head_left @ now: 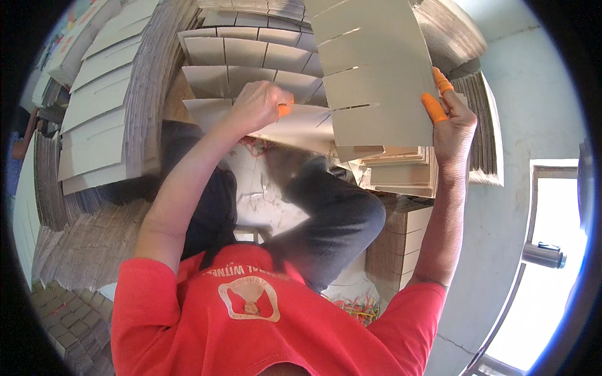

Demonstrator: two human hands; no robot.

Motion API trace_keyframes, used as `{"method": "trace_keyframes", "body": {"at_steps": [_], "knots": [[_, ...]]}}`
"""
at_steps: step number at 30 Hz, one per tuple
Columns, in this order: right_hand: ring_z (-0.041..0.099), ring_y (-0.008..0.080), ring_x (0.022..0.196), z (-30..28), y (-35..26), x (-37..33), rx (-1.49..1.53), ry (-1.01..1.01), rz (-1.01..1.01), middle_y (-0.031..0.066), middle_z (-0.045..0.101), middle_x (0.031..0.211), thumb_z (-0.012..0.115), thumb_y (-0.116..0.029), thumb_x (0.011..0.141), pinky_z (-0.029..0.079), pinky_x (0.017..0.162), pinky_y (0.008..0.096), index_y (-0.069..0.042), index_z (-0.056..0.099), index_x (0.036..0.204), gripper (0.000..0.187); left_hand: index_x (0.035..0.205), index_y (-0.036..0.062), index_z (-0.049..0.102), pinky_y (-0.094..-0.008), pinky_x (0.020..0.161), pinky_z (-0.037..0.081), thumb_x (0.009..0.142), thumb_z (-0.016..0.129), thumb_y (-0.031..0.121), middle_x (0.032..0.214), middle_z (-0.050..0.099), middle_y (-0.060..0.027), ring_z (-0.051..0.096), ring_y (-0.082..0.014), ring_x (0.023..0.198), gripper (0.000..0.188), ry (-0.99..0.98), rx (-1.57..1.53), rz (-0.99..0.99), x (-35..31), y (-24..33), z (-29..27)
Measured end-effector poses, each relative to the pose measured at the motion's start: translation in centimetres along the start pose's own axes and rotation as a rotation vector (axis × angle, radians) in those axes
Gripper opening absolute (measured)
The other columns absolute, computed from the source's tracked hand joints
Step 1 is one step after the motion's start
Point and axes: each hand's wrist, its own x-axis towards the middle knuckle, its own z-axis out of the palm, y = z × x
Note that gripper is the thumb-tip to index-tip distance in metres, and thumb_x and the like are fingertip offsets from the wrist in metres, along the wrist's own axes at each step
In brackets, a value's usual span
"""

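Head view, beige sheet (389,78), slotted (1 side)

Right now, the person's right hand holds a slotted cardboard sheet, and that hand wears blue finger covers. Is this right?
Not quite: in the head view, the finger covers are orange. The right hand does hold the slotted cardboard sheet.

A slotted tan cardboard sheet (389,69) is held beside upright strips (243,52).

This looks like a small cardboard workshop: a slotted sheet (385,72) is held up at upper centre, tall stacks of similar sheets (103,119) fill the left, and coloured strips (362,311) litter the lower middle.
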Motion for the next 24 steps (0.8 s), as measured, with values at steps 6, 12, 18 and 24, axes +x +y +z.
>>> {"method": "trace_keyframes", "body": {"at_steps": [6,12,18,24], "knots": [[0.051,0.0006,0.072,-0.1,1.6,-0.2,0.098,-0.005,0.026,-0.004,0.064,0.077,0.074,0.002,0.082,0.045,0.069,0.0161,-0.006,0.063,0.131,0.05,0.074,0.0051,0.066,-0.0478,0.061,0.047,0.075,0.069,0.014,0.068,0.059,-0.021,0.062,-0.0397,0.069,0.01,0.048,-0.077,0.056,0.0,-0.9,0.7],[0.052,0.0011,0.074,0.8,1.8,-0.7,0.098,-0.08,0.032,-0.0007,0.07,0.081,0.074,0.001,0.082,0.046,0.069,0.0177,-0.006,0.063,0.13,0.049,0.075,0.0054,0.068,-0.0469,0.062,0.049,0.078,0.071,0.018,0.068,0.061,-0.0191,0.062,-0.0378,0.067,0.013,-0.053,-0.122,0.073,0.7,-0.5,-0.3],[0.047,0.0013,0.071,1.9,1.6,-1.6,0.038,-0.075,-0.005,0.0146,0.067,0.08,0.074,0.001,0.082,0.04,0.064,0.0175,-0.006,0.063,0.13,0.05,0.086,0.0035,0.073,-0.043,0.066,0.051,0.083,0.073,0.026,0.074,0.066,-0.0183,0.065,-0.0337,0.067,0.023,-0.183,0.086,0.12,3.2,-1.7,-2.0],[0.043,0.0012,0.072,2.0,1.8,-1.9,0.017,-0.06,-0.013,-0.0093,0.038,0.086,0.075,0.002,0.082,0.035,0.063,0.0165,-0.005,0.062,0.131,0.051,0.092,0.0033,0.068,-0.044,0.076,0.053,0.082,0.071,0.014,0.087,0.068,-0.0163,0.063,-0.0341,0.087,0.015,0.286,0.353,0.134,7.9,-5.3,-2.9]]}}
